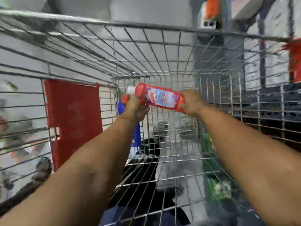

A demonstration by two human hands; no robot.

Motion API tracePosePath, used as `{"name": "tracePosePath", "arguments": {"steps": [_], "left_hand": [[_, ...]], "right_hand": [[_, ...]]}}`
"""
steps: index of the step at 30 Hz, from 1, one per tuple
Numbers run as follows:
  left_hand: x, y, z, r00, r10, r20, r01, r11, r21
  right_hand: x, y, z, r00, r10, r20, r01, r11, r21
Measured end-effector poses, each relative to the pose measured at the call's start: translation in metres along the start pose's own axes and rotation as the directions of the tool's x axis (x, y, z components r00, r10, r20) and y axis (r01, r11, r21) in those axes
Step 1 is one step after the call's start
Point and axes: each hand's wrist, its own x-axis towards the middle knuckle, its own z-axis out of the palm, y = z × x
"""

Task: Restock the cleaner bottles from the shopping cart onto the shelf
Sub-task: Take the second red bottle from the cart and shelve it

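A red cleaner bottle (pixel 160 97) with a white cap and a blue-and-white label lies sideways in the air inside the wire shopping cart (pixel 146 26). My left hand (pixel 136 107) grips its neck end, near the cap. My right hand (pixel 192 102) grips its base end. Both arms reach down into the cart basket. A blue bottle (pixel 121 108) with a red cap stands against the cart's left wall, partly hidden behind my left hand.
A red plastic flap (pixel 73 118) hangs on the cart's left side. Green packaging (pixel 216 181) shows through the cart's right wall. Shelving with red items (pixel 295 62) stands at the right. The picture is blurred by motion.
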Motion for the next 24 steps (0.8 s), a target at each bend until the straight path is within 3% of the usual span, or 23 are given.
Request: {"name": "tracePosePath", "arguments": {"steps": [5, 8, 16, 19, 24], "left_hand": [[0.021, 0.002, 0.002, 1.000, 0.000, 0.019, -0.001, 1.000, 0.025], [0.020, 0.001, 0.002, 1.000, -0.018, 0.012, 0.019, 0.997, -0.076], [-0.026, -0.015, -0.016, 0.994, 0.014, 0.109, -0.007, 0.998, -0.061], [-0.071, -0.015, -0.012, 0.974, 0.061, 0.218, -0.064, 0.998, 0.008], [-0.178, -0.003, 0.010, 0.863, 0.250, 0.439, -0.317, 0.944, 0.085]], "right_hand": [[0.017, 0.000, 0.005, 0.998, 0.015, 0.055, -0.016, 1.000, 0.004], [0.011, -0.001, 0.006, 0.995, 0.077, 0.066, -0.077, 0.997, 0.000], [-0.061, 0.000, -0.013, 0.989, 0.113, 0.096, -0.122, 0.988, 0.097], [-0.110, -0.006, -0.028, 0.995, 0.098, 0.010, -0.098, 0.981, 0.165], [-0.215, -0.025, -0.042, 0.929, 0.121, -0.349, -0.016, 0.957, 0.288]]}}
